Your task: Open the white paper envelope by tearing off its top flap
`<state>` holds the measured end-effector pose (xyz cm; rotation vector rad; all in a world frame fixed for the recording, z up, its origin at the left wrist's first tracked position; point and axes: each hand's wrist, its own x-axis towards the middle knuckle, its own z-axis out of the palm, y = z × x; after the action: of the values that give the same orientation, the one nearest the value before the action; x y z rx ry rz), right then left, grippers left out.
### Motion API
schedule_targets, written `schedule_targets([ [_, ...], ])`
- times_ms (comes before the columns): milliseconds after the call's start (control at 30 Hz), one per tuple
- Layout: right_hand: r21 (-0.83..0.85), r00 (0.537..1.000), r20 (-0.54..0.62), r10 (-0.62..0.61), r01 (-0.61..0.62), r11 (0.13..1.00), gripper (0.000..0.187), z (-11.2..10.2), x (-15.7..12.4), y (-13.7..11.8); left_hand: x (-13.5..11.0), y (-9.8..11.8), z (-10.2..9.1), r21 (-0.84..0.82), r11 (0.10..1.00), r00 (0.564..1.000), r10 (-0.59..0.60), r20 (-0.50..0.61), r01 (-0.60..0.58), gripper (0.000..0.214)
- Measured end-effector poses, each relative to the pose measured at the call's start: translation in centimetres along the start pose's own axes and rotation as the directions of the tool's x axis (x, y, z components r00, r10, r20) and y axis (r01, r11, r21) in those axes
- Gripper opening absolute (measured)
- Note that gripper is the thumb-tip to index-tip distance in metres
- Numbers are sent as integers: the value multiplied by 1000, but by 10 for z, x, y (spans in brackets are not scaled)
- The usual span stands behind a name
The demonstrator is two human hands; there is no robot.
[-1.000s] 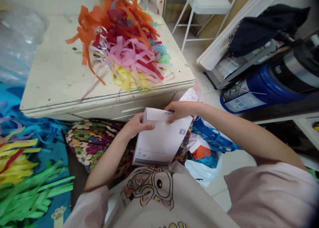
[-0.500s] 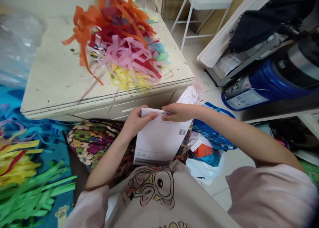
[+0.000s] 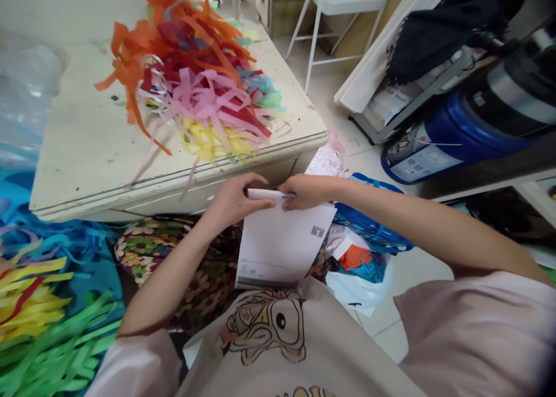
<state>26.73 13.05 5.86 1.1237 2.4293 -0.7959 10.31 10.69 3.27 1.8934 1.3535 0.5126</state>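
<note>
White paper (image 3: 280, 243): right hand (image 3: 307, 191) pinching far edge, left hand (image 3: 233, 200) wide at far-left corner.

The paper (image 3: 278, 243) is held before the table (image 3: 82, 131), on which strips (image 3: 208, 93) are heaped, with more strips (image 3: 61, 348) spread at left, a plastic bag (image 3: 354, 293) set at right and a chair (image 3: 350, 0) placed beyond.

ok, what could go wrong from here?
1. The paper could slip or skew: the left hand is spread open at its top corner, while the right hand pinches the top edge.
2. That pinch might crease the edge.
3. Loose strips reach the front of the table, one hanging over near the left hand; a bump could drag some down.
</note>
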Motion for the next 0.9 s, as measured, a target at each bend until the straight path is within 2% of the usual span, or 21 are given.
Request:
schedule_targets([
  [67, 19, 1000, -3, -4, 5, 1000, 20, 1, -1, 1, 2, 8, -8, 74, 993, 992, 83, 90, -90, 31],
  [133, 51, 1000, -14, -21, 22, 998, 18, 0, -3, 1, 6, 15, -17, 125, 983, 976, 111, 185, -136, 28],
  [200, 75, 998, -41, -48, 51, 996, 18, -2, -7, 1, 10, 17, -25, 110, 986, 959, 95, 266, -128, 24],
  [300, 73, 998, -56, -37, 41, 997, 24, -6, -19, 0, 15, 14, -35, -54, 997, 925, 64, 375, -47, 19],
  [367, 92, 999, -25, -32, 34, 995, 27, -6, -29, 1, 15, 11, -39, -147, 989, 918, 43, 394, 17, 16],
  [467, 164, 998, -21, -61, 64, 984, 28, -4, -39, 4, 12, 9, -40, -166, 983, 931, -11, 366, 77, 12],
  [533, 184, 997, -53, -52, 61, 981, 26, -1, -40, 6, 10, 10, -40, -123, 990, 940, -16, 340, 61, 12],
  [700, 184, 998, -61, 3, 8, 983, 22, 0, -37, 9, 5, 11, -42, -33, 998, 959, 59, 277, -52, 15],
  [767, 198, 998, -65, 15, -1, 980, 22, -1, -37, 10, 1, 7, -45, -84, 996, 942, 41, 334, -13, 20],
  [833, 215, 997, -77, 13, 4, 977, 21, -2, -38, 11, -4, 2, -46, -174, 982, 907, 8, 422, 72, 25],
  [900, 228, 996, -86, 17, 3, 974, 21, -1, -39, 11, -8, -3, -46, -272, 951, 889, -5, 458, 145, 26],
])
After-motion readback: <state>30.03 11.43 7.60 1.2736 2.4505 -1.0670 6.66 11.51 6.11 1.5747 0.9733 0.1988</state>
